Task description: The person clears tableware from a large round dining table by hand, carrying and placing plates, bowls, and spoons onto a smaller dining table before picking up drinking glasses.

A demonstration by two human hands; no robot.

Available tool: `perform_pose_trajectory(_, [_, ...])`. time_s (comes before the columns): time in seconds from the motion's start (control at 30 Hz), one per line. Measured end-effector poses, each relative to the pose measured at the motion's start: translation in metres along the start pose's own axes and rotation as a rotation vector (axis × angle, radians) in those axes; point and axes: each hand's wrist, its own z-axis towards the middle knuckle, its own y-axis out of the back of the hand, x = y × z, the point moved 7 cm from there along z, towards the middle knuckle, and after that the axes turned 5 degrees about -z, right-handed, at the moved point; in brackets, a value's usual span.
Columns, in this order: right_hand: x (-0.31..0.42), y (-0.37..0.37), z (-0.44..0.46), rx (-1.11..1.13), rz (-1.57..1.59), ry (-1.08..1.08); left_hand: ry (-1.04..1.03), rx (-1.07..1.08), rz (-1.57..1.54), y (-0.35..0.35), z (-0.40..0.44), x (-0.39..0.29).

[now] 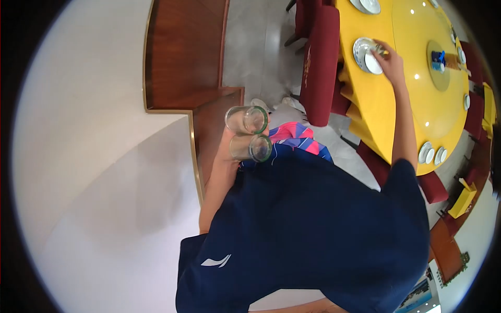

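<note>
Two glasses (248, 120) are gripped side by side in the left hand (225, 148), off the tabletop (373, 99) and well apart from it. Over the tabletop, near its edge, the right hand (389, 63) is held with fingers bent; whether anything is gripped there cannot be told. Just by its fingertips, a white bowl (372, 63) is seen on a plate (359, 51). A red chair (321, 68) is placed beside the tabletop's edge, and further dishes (428, 153) are set around its rim.
</note>
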Motion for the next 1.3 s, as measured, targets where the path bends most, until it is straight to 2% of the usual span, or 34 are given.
perform_pose_trajectory(0.07, [0.091, 0.0, -0.031, 0.161, 0.299, 0.212, -0.002, 0.106, 0.023, -0.012, 0.009, -0.022])
perform_pose_trajectory(0.13, [0.204, -0.014, -0.049, 0.328, 0.435, 0.441, 0.01, 0.142, 0.058, 0.004, 0.026, -0.042])
perform_pose_trajectory(0.2, [0.276, -0.01, -0.066, 0.252, 0.415, 0.753, -0.2, 0.117, -0.021, -0.001, 0.032, -0.059])
perform_pose_trajectory(0.27, [0.32, -0.013, -0.07, 0.355, 0.404, 0.807, -0.183, 0.063, -0.059, -0.01, 0.034, -0.072])
perform_pose_trajectory(0.37, [0.358, -0.031, -0.041, 0.415, 0.438, 0.847, -0.323, 0.06, -0.002, -0.011, 0.046, -0.108])
perform_pose_trajectory(0.4, [0.368, -0.035, -0.029, 0.424, 0.461, 0.892, -0.335, 0.063, 0.0, -0.014, 0.053, -0.118])
perform_pose_trajectory(0.47, [0.383, -0.044, 0.001, 0.469, 0.469, 0.921, -0.361, -0.067, -0.011, -0.013, 0.071, -0.136])
perform_pose_trajectory(0.5, [0.392, -0.048, 0.016, 0.469, 0.467, 0.979, -0.368, -0.043, -0.011, -0.016, 0.082, -0.147])
perform_pose_trajectory(0.57, [0.402, -0.052, 0.05, 0.501, 0.452, 1.052, -0.357, -0.217, 0.186, -0.013, 0.105, -0.164])
perform_pose_trajectory(0.6, [0.403, -0.053, 0.068, 0.512, 0.453, 1.072, -0.333, -0.174, 0.187, -0.016, 0.122, -0.17])
perform_pose_trajectory(0.7, [0.404, -0.049, 0.124, 0.555, 0.408, 1.01, -0.306, -0.197, 0.097, -0.004, 0.176, -0.19])
perform_pose_trajectory(0.77, [0.401, -0.051, 0.156, 0.578, 0.338, 1.024, -0.283, -0.289, 0.069, 0.009, 0.216, -0.204])
perform_pose_trajectory(0.87, [0.39, -0.039, 0.208, 0.515, 0.319, 0.994, -0.326, -0.218, 0.114, -0.002, 0.272, -0.227])
perform_pose_trajectory(0.93, [0.367, -0.033, 0.235, 0.515, 0.369, 0.938, -0.315, -0.176, 0.122, -0.016, 0.302, -0.229])
perform_pose_trajectory(1.0, [0.344, -0.03, 0.26, 0.532, 0.463, 0.867, -0.285, -0.246, 0.098, -0.012, 0.333, -0.232])
perform_pose_trajectory(1.07, [0.298, -0.008, 0.298, 0.394, 0.583, 0.723, -0.202, -0.275, 0.192, -0.026, 0.352, -0.237])
perform_pose_trajectory(1.1, [0.259, 0.0, 0.32, 0.275, 0.493, 0.534, -0.165, -0.293, 0.236, -0.027, 0.361, -0.24])
perform_pose_trajectory(1.13, [0.199, -0.004, 0.346, 0.022, 0.51, 0.388, -0.128, -0.31, 0.281, -0.027, 0.37, -0.243])
perform_pose_trajectory(1.2, [0.086, 0.004, 0.364, -0.337, 0.12, 0.094, -0.074, -0.312, 0.214, -0.007, 0.39, -0.247])
perform_pose_trajectory(1.23, [0.012, -0.003, 0.356, -0.508, -0.103, -0.127, -0.047, -0.31, 0.199, -0.003, 0.4, -0.252])
perform_pose_trajectory(1.27, [-0.042, -0.004, 0.346, -0.484, -0.253, -0.41, -0.054, -0.283, 0.61, -0.003, 0.406, -0.263])
perform_pose_trajectory(1.3, [-0.074, -0.005, 0.338, -0.425, -0.356, -0.553, -0.049, -0.253, 0.817, -0.006, 0.42, -0.271])
